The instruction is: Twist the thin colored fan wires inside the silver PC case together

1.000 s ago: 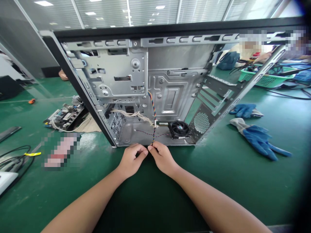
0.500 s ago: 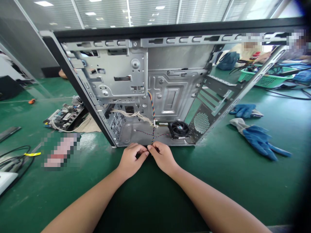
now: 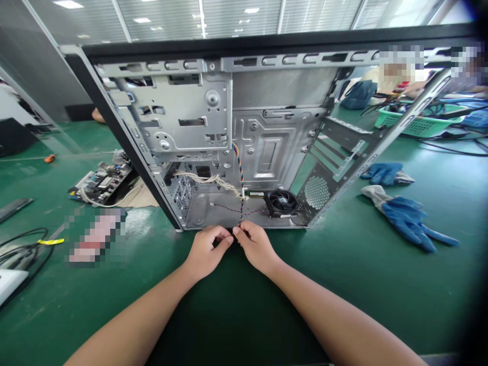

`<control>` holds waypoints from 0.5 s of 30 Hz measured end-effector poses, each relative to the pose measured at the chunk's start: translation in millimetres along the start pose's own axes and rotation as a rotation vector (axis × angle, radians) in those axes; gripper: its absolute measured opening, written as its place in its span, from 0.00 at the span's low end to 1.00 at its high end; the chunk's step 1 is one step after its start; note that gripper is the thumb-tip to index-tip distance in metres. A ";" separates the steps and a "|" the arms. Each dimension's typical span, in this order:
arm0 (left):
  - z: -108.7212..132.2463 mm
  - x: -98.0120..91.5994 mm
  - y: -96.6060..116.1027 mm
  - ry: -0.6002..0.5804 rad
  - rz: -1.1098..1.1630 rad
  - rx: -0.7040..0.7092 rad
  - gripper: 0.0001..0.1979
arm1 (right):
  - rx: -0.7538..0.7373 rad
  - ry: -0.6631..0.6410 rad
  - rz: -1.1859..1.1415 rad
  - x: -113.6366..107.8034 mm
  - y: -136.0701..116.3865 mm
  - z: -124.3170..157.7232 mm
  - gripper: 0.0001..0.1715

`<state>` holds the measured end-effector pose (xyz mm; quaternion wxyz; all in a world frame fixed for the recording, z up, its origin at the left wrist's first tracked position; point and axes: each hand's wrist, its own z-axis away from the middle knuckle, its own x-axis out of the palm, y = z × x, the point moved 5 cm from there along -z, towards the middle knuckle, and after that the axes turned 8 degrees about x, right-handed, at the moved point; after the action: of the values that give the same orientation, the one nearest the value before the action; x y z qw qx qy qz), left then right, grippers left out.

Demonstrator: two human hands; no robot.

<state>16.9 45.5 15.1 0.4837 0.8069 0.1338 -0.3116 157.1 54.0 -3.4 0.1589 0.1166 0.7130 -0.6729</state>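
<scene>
An open grey computer case point(image 3: 267, 91) stands on the green table point(image 3: 362, 284) in front of me. A twisted multicoloured cable point(image 3: 240, 173) hangs down inside it to the case's front lip. My right hand point(image 3: 256, 246) pinches the lower end of that cable. Beside it, my left hand point(image 3: 206, 251) is curled shut, fingertips meeting the right hand's at the cable end; what it holds is hidden. A black cooling fan point(image 3: 282, 202) lies on the case floor just right of the cable. A pale wire bundle point(image 3: 208, 180) crosses the case to the left.
Two blue work gloves point(image 3: 407, 216) lie on the table to the right. A circuit board point(image 3: 102, 183) rests left of the case. Black cables point(image 3: 23, 249) lie at the far left edge. A green basket point(image 3: 419, 122) and other people are at the back right.
Almost nothing. Both hands stay pinched together at the cable end, shifting only slightly upward toward the case lip.
</scene>
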 end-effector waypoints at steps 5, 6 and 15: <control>-1.6 1.9 -2.4 -0.042 0.102 -0.053 0.08 | -0.013 -0.039 -0.020 0.7 -0.7 -1.3 0.17; -1.5 2.6 -4.0 -0.051 0.125 -0.068 0.09 | -0.018 -0.047 -0.026 0.7 -1.1 -1.4 0.17; -0.7 1.7 -3.0 -0.031 0.060 -0.013 0.09 | 0.015 -0.057 -0.064 0.9 0.3 -2.2 0.19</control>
<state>16.9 47.5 12.2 0.5000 0.8024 0.1038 -0.3087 156.3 56.2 -3.9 0.1564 0.0757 0.7064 -0.6862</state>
